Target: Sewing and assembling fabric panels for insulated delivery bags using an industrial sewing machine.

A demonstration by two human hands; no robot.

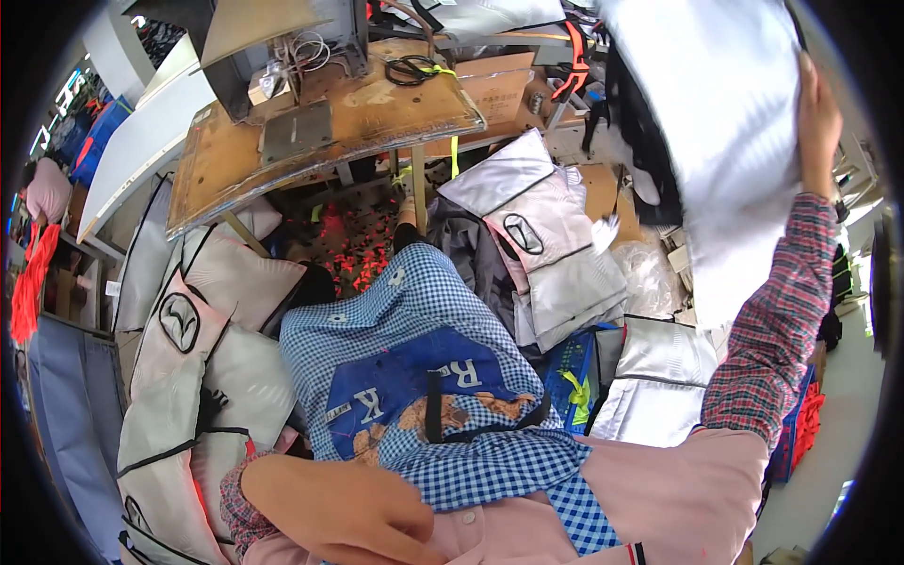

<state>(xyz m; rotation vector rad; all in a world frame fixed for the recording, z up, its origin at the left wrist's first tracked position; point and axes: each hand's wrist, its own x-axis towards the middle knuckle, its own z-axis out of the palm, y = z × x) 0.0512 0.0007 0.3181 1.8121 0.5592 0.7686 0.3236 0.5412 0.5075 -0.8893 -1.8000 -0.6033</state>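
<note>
My right hand (817,127) is raised at the upper right, its fingers closed on the edge of a large silvery-white panel (730,122). The panel hangs down from it, with dark material along its left side. My left hand (353,508) is bent in front of the pink shirt (659,480) at the lower edge. Its fingertips are hidden, so whether it holds anything cannot be made out. A blue checked apron (424,301) covers my lap.
A worn wooden machine table (377,118) stands ahead, with a black cord loop (414,69) on it. Silvery bag pieces with oval openings lie at the left (179,320) and right (541,231). Red scraps (353,254) litter the floor. Another person (47,193) is at the far left.
</note>
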